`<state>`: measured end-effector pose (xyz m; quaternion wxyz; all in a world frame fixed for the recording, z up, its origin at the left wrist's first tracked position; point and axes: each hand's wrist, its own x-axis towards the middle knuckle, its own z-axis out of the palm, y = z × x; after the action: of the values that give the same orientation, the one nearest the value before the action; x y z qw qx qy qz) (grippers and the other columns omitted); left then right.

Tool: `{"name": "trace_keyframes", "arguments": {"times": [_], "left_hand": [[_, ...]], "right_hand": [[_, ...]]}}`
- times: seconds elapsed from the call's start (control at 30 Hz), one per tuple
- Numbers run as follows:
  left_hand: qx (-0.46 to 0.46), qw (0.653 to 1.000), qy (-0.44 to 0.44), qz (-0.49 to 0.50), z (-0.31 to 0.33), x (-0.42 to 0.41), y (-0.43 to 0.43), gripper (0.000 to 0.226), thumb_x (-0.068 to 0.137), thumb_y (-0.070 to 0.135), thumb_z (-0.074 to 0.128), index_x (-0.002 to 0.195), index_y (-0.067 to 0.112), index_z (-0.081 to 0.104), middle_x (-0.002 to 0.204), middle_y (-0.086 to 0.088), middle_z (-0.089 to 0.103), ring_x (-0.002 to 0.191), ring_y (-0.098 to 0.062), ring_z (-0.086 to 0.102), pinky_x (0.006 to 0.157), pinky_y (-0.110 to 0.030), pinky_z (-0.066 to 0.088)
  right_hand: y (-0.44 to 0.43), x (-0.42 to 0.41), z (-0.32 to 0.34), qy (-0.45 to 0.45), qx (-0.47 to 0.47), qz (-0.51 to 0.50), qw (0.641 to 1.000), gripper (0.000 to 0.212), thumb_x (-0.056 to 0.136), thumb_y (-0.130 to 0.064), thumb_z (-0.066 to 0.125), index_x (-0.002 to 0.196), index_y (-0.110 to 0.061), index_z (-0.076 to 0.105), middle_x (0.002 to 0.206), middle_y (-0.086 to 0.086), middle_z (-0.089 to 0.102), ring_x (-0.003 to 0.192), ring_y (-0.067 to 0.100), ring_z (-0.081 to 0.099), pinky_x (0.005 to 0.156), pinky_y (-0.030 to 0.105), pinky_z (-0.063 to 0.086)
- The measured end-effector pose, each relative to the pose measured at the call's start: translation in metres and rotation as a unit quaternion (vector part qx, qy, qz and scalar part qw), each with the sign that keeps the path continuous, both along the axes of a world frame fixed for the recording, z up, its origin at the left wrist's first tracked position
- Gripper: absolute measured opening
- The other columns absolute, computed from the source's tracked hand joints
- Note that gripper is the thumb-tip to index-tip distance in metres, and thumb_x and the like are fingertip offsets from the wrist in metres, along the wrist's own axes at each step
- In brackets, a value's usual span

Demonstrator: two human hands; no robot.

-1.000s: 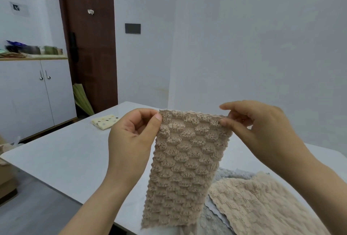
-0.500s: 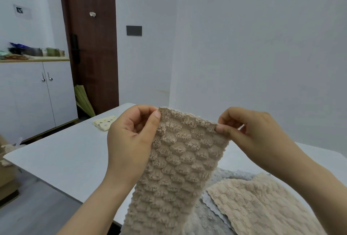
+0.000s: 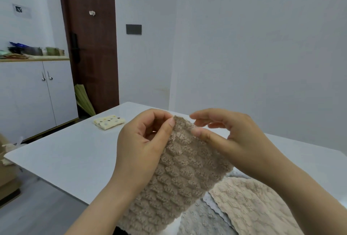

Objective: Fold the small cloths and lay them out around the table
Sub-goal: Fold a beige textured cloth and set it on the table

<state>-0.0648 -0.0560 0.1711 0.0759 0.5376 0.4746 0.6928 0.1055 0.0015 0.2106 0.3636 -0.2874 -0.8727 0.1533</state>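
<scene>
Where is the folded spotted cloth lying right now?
In the head view the folded spotted cloth lies on the white table, far left, just beyond the left hand and toward the brown door.

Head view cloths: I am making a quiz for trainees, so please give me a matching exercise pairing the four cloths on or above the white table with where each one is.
Things
1. beige bubble-textured cloth
2. cream dotted folded cloth
3. flat beige fluffy cloth
4. grey scallop-edged cloth

Places
A. lying on top of another cloth, near right
B. held up by the left hand and right hand
C. underneath another cloth, near right
D. alone on the far left part of the white table

Pairs: 1-B, 2-D, 3-A, 4-C
</scene>
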Motion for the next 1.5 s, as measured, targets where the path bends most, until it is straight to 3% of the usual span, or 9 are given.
{"name": "trace_keyframes", "arguments": {"times": [0.1, 0.23, 0.37, 0.63, 0.7, 0.83, 1.07, 1.3, 1.5], "left_hand": [[-0.006, 1.000, -0.012, -0.018, -0.003, 0.002, 0.000, 0.012, 0.086, 0.014, 0.066, 0.078, 0.022, 0.070, 0.077, 0.007, 0.071, 0.074, -0.005, 0.066, 0.067, -0.016, 0.052], [-0.045, 0.996, -0.044, -0.061, -0.010, 0.003, 0.002, 0.003, 0.082, 0.025, 0.070, 0.082, 0.023, 0.072, 0.081, 0.006, 0.073, 0.079, -0.008, 0.069, 0.072, -0.019, 0.055], [-0.117, 0.986, -0.063, -0.104, -0.027, 0.001, 0.003, 0.007, 0.080, 0.025, 0.071, 0.085, 0.021, 0.074, 0.083, -0.001, 0.075, 0.081, -0.017, 0.071, 0.076, -0.036, 0.058], [-0.112, 0.988, -0.045, -0.099, -0.037, 0.011, 0.006, 0.004, 0.081, 0.022, 0.070, 0.079, 0.021, 0.074, 0.078, -0.004, 0.073, 0.078, -0.026, 0.069, 0.078, -0.049, 0.056], [-0.107, 0.988, -0.042, -0.105, -0.039, 0.012, 0.005, 0.002, 0.082, 0.022, 0.071, 0.082, 0.022, 0.073, 0.079, -0.003, 0.073, 0.079, -0.024, 0.069, 0.077, -0.045, 0.057], [-0.092, 0.988, -0.045, -0.112, -0.044, 0.013, 0.002, 0.018, 0.080, 0.020, 0.074, 0.092, 0.026, 0.062, 0.082, -0.002, 0.070, 0.078, -0.017, 0.068, 0.069, -0.026, 0.055], [-0.112, 0.989, -0.007, -0.097, -0.062, 0.012, -0.003, 0.016, 0.074, 0.034, 0.071, 0.085, 0.024, 0.065, 0.075, 0.007, 0.063, 0.072, -0.012, 0.061, 0.066, -0.025, 0.050], [-0.143, 0.987, 0.025, -0.075, -0.089, 0.005, -0.007, 0.037, 0.073, 0.051, 0.065, 0.083, 0.016, 0.070, 0.079, -0.007, 0.065, 0.078, -0.025, 0.063, 0.073, -0.046, 0.052], [-0.182, 0.980, 0.036, -0.071, -0.109, -0.002, -0.010, 0.034, 0.071, 0.054, 0.061, 0.070, 0.021, 0.069, 0.072, 0.001, 0.064, 0.070, -0.013, 0.059, 0.065, -0.029, 0.047]], "right_hand": [[-0.001, -0.005, -0.003, 0.019, -0.007, 0.010, 1.000, 0.009, 0.085, -0.032, 0.067, 0.089, -0.028, 0.073, 0.082, -0.017, 0.071, 0.086, -0.002, 0.064, 0.077, 0.010, 0.048], [0.001, -0.005, -0.007, 0.034, -0.014, 0.008, 0.999, 0.010, 0.087, -0.022, 0.066, 0.080, -0.024, 0.072, 0.076, -0.012, 0.071, 0.078, 0.003, 0.066, 0.070, 0.014, 0.051], [0.005, 0.001, -0.012, 0.056, -0.025, -0.015, 0.998, 0.010, 0.088, -0.024, 0.065, 0.079, -0.025, 0.070, 0.075, -0.012, 0.070, 0.076, 0.004, 0.066, 0.066, 0.015, 0.050], [0.004, 0.000, -0.013, 0.031, -0.057, -0.009, 0.998, 0.007, 0.084, -0.035, 0.068, 0.083, -0.029, 0.071, 0.080, -0.017, 0.071, 0.078, 0.000, 0.066, 0.069, 0.017, 0.050], [0.005, 0.000, -0.013, 0.033, -0.051, -0.012, 0.998, 0.011, 0.085, -0.033, 0.067, 0.079, -0.027, 0.071, 0.076, -0.013, 0.071, 0.073, 0.003, 0.065, 0.067, 0.022, 0.051], [0.009, 0.003, -0.017, 0.056, -0.065, -0.014, 0.996, 0.013, 0.086, -0.031, 0.067, 0.075, -0.024, 0.069, 0.064, -0.015, 0.065, 0.059, 0.001, 0.058, 0.056, 0.014, 0.044], [0.010, 0.004, -0.024, 0.078, -0.076, -0.020, 0.994, 0.013, 0.086, -0.029, 0.067, 0.075, -0.021, 0.070, 0.064, -0.008, 0.065, 0.059, 0.003, 0.057, 0.058, 0.021, 0.045], [0.011, 0.010, -0.028, 0.090, -0.079, -0.035, 0.992, 0.015, 0.086, -0.031, 0.066, 0.075, -0.021, 0.069, 0.060, -0.012, 0.060, 0.056, 0.001, 0.052, 0.055, 0.015, 0.041], [0.014, 0.018, -0.032, 0.108, -0.086, -0.052, 0.989, 0.015, 0.085, -0.032, 0.067, 0.075, -0.021, 0.069, 0.061, -0.007, 0.062, 0.054, 0.005, 0.050, 0.053, 0.017, 0.040]]}}
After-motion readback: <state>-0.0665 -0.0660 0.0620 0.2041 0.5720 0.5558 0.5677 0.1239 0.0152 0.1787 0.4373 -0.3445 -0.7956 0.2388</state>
